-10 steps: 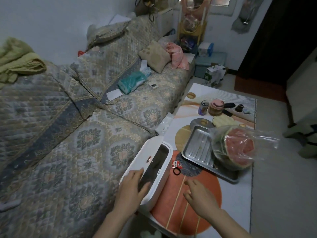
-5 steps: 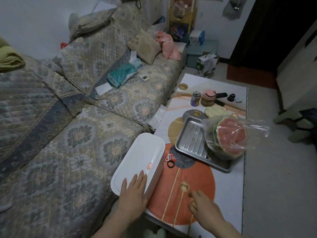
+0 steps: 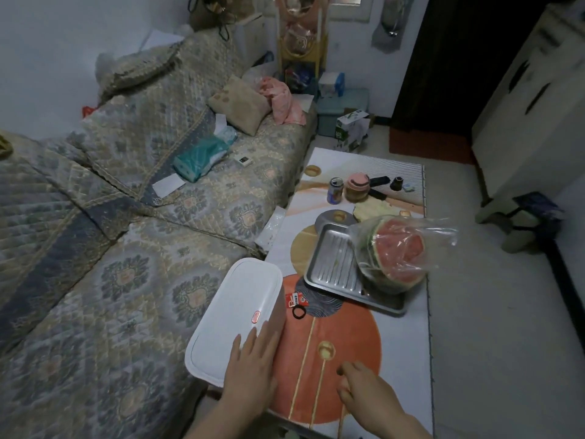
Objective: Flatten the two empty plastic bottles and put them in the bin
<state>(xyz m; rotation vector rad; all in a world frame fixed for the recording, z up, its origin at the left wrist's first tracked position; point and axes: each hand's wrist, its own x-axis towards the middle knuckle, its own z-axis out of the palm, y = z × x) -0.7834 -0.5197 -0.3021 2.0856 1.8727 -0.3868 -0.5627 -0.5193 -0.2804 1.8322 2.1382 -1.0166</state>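
Dim light fills a small room, where a sofa [image 3: 133, 236] draped in a quilted, patterned cover is set along the left side and a low table [image 3: 408, 353] with an orange-circle design stands just beside it. Between the sofa and the table a white bin [image 3: 234, 318] is seen with its lid closed; a small red button is visible on the lid near its right edge. The left hand [image 3: 253, 362] is laid flat on the near right part of the lid, its fingers [image 3: 264, 335] straight and spread, nothing being grasped. The right hand [image 3: 364, 394] is held low over the near part of the table, its fingers loosely curled and nothing held; whether the tabletop is touched cannot be told. The two plastic bottles are not visible anywhere, and whether they lie inside the closed bin cannot be told.

Farther back on the table a metal tray [image 3: 332, 264] is placed, and on its right end a cut watermelon [image 3: 395, 251] wrapped in a clear plastic bag is resting. A black hair tie [image 3: 298, 312] and a small red packet [image 3: 295, 300] lie just beside the tray's near corner. A drink can [image 3: 335, 191] and a pink-lidded jar [image 3: 357, 187] stand near the far end. On the sofa a teal tissue pack [image 3: 199, 156], a beige cushion [image 3: 242, 104] and a pink cloth [image 3: 283, 101] are scattered.
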